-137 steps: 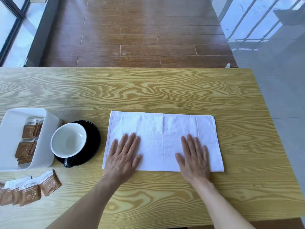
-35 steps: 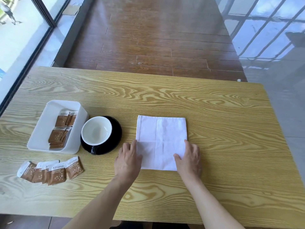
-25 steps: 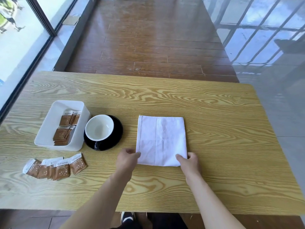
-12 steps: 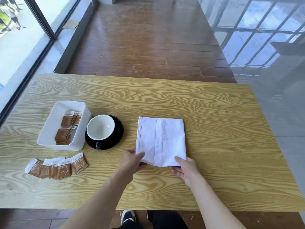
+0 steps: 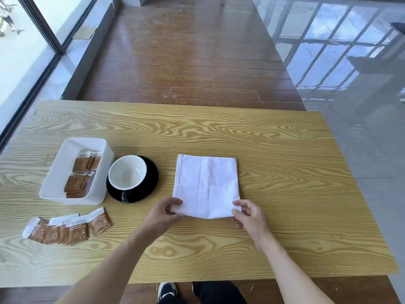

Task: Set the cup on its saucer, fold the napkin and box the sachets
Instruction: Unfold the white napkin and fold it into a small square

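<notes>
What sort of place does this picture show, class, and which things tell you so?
Probably a café or a similar table setting: a cup on a black saucer, a white box of sachets and a cloth napkin on a wooden table.

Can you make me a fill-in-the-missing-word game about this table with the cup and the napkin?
1. The white cup sits on a saucer coloured ____.
2. Both hands, left hand and right hand, pinch the near corners of the ____.
3. The loose sachets lie on the table, outside the white ____.

Missing words: black; napkin; box
</notes>
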